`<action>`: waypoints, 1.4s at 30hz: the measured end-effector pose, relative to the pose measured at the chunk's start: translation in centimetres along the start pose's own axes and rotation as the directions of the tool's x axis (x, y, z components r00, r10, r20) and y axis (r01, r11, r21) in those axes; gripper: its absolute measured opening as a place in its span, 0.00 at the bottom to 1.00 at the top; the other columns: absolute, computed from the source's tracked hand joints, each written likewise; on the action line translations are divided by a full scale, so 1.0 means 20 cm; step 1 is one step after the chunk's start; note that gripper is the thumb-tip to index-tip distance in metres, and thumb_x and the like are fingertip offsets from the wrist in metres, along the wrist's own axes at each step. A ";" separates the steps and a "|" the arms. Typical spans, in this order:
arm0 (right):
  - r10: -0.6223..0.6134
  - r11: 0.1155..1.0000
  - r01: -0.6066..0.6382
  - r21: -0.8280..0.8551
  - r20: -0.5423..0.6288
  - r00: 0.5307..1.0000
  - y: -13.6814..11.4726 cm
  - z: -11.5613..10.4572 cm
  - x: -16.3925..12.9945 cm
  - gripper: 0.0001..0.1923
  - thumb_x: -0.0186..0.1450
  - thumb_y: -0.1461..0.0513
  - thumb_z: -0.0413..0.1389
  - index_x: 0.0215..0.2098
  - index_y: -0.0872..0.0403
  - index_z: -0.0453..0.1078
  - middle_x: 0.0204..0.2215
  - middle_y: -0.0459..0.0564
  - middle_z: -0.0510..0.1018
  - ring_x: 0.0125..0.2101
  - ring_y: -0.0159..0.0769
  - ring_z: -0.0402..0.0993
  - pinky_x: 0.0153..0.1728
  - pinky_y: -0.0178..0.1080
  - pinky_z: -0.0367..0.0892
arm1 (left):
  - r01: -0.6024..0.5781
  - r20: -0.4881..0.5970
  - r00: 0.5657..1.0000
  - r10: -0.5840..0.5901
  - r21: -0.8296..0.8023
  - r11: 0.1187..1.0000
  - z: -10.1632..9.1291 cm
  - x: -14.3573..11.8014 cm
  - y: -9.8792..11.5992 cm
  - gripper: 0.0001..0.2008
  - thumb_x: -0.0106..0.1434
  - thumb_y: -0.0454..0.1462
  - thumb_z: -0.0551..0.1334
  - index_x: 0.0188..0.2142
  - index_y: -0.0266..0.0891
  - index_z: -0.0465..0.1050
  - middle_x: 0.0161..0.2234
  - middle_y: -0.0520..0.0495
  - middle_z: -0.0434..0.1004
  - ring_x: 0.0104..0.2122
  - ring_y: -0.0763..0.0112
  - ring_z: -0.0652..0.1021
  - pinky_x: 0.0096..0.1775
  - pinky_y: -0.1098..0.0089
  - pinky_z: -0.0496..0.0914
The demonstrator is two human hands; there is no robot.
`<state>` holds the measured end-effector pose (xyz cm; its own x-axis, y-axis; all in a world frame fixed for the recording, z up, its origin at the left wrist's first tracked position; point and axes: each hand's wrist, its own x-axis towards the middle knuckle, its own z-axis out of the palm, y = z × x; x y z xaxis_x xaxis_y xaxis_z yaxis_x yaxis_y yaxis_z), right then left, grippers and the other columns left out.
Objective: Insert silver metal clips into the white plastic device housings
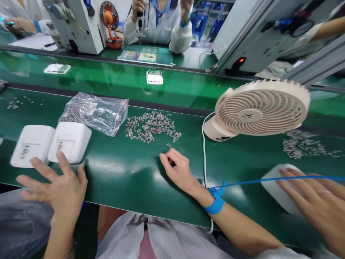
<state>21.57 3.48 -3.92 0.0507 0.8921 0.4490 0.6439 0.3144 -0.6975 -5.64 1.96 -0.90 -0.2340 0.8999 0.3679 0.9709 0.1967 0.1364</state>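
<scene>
At lower right, a co-worker's hand (pixel 318 201) half covers a white casing (pixel 272 187).

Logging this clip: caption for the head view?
Right hand curled near loose metal parts on green mat; left hand spread by two white housings; fan alongside.

Bright, even overhead light fills my view. White glare streaks the glossy green worktop (pixel 129 172) at lower centre. Shadows beneath my hands are soft. Frame edges bend and stretch; the lower-right corner is smeared.
</scene>
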 end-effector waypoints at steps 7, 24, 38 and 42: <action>0.034 0.997 -0.035 -0.068 -0.010 0.999 0.05 0.01 0.00 0.07 0.62 0.65 0.48 0.36 0.55 0.66 0.36 0.54 0.72 0.40 0.39 0.70 0.39 0.42 0.66 | -0.425 0.011 0.905 0.425 0.003 0.905 0.05 0.03 0.28 0.34 0.59 0.44 0.58 0.62 0.40 0.48 0.63 0.34 0.44 0.59 0.28 0.45 0.48 0.31 0.50; 0.136 0.989 -0.131 0.063 -0.075 0.988 0.10 0.00 0.03 0.12 0.62 0.66 0.48 0.43 0.56 0.66 0.49 0.61 0.69 0.34 0.34 0.74 0.26 0.35 0.70 | -0.881 0.067 0.410 0.910 -0.228 0.414 0.35 0.26 0.78 0.27 0.64 0.45 0.49 0.59 0.33 0.55 0.62 0.37 0.51 0.59 0.49 0.57 0.53 0.53 0.57; 0.170 0.979 -0.170 0.109 0.010 0.985 0.07 -0.06 0.07 0.12 0.62 0.70 0.50 0.42 0.52 0.66 0.36 0.52 0.71 0.38 0.34 0.71 0.35 0.35 0.70 | -0.881 -0.193 0.461 0.866 -0.215 0.421 0.37 0.24 0.76 0.19 0.62 0.41 0.56 0.46 0.26 0.67 0.35 0.39 0.73 0.30 0.65 0.72 0.30 0.66 0.65; 0.172 0.977 -0.175 0.119 0.040 0.984 0.06 -0.07 0.06 0.15 0.62 0.71 0.49 0.46 0.52 0.65 0.39 0.54 0.70 0.40 0.36 0.70 0.38 0.38 0.70 | -0.869 -0.085 0.447 0.890 -0.275 0.410 0.35 0.24 0.74 0.17 0.62 0.40 0.57 0.45 0.27 0.67 0.31 0.43 0.72 0.26 0.69 0.70 0.28 0.67 0.64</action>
<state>23.55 4.54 -3.45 0.1296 0.9452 0.2997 0.5295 0.1895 -0.8268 7.91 11.83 -3.51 0.7554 0.5444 0.3646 0.5880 -0.8088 -0.0109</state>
